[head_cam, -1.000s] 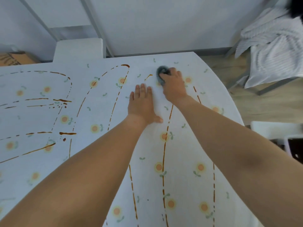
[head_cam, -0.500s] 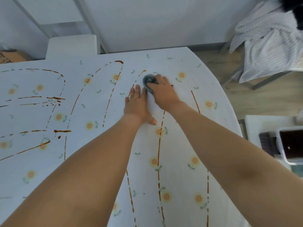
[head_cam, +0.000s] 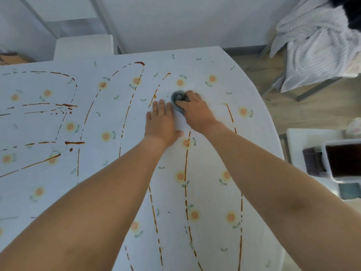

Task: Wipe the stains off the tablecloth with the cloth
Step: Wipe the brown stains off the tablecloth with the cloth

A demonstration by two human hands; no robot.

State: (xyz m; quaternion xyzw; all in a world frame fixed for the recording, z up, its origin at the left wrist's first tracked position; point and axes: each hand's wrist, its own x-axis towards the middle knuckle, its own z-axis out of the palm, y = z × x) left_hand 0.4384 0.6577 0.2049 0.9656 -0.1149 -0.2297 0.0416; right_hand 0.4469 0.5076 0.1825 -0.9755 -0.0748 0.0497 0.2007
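Scrubbing is the step in hand: the right hand (head_cam: 195, 110) grips a small bunched grey-blue wiping cloth (head_cam: 178, 98), fingers curled over it, pressing it onto the white flower-printed tablecloth (head_cam: 211, 153) toward twelve o'clock of the counter. Just beside it, at nine o'clock of the cloth, the left hand (head_cam: 161, 122) lies flat with straight fingers, seemingly pinning the fabric so it does not ruck. Thin brown dashed stain lines (head_cam: 186, 173) loop across most of the tablecloth, so the job looks early. A short brown streak (head_cam: 155, 95) sits just past the left fingertips, at about ten o'clock of the cloth; the next move probably calls for sliding the cloth onto it under firm pressure, then following the long lines back toward six o'clock.

Beyond the counter's far edge stands a pale wall, with a white chair (head_cam: 84, 45) at eleven o'clock. At two o'clock a crumpled white striped fabric (head_cam: 312, 45) drapes over a metal frame on wooden flooring. At three o'clock is a white stand carrying a dark-filled tub (head_cam: 343, 159).
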